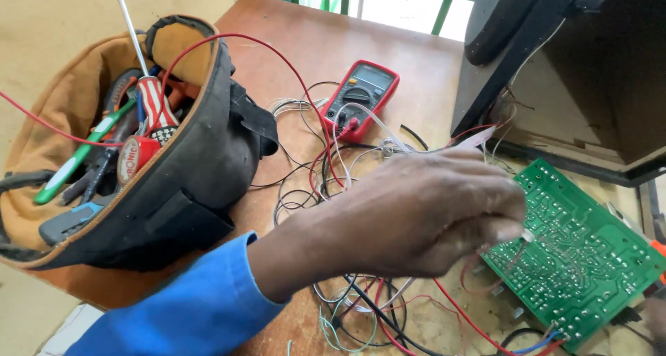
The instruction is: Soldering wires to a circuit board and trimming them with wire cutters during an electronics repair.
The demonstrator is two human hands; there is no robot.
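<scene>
1. Blue sleeve [187,307] at the bottom left of the frame, running up and right into the left hand [416,214] at centre.
2. Fingers [485,221] curled shut, pinching a thin pale lead whose tip [528,236] touched the left edge of the green board.
3. Board [579,248] flat on the wooden table [312,44] at lower right, solder side up, red and blue wires at its bottom corner.
4. Tangle of wires [326,182] under and behind the hand, mid-frame.
5. Right hand barely seen at the bottom right corner; grip impossible to tell.
6. Open tool bag [194,168] at left, stuffed with screwdrivers and pliers.
7. Red multimeter [362,99] at upper centre, beyond the wires.
8. Dark cabinet [576,71] at upper right, just behind the board.
</scene>
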